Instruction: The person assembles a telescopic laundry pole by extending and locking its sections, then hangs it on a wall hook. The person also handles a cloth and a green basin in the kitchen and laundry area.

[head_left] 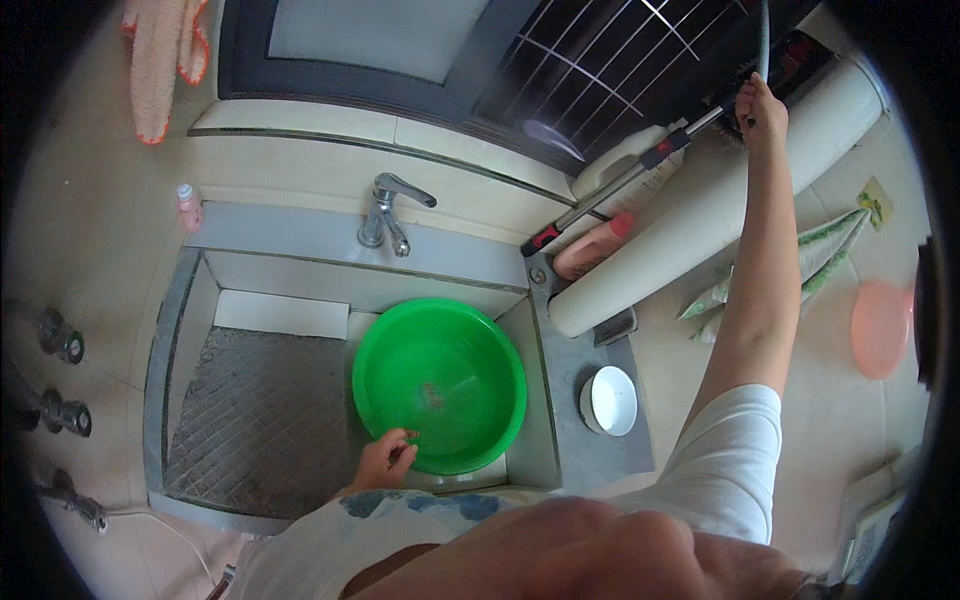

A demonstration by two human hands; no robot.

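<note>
My right arm reaches up to the far right, and my right hand (764, 108) is closed around the lower end of a thin grey rod (764, 40). The rod's upper end runs out of view. Just behind that hand lies a telescopic pole (625, 180) with black and red grips, leaning by the window; dark bristles show near its upper end. My left hand (385, 462) hovers by the near rim of a green plastic basin (440, 350), fingers loosely bent and apart, holding nothing visible. The basin stands in the right part of a stone sink (270, 420) with a ridged washboard floor.
A chrome faucet (385, 215) rises behind the basin. Right of the sink are a white bowl (608, 401), a thick white pipe (720, 210), a pink bottle (595, 245) and a pale jug (630, 165). A small pink bottle (189, 207) stands at the left corner.
</note>
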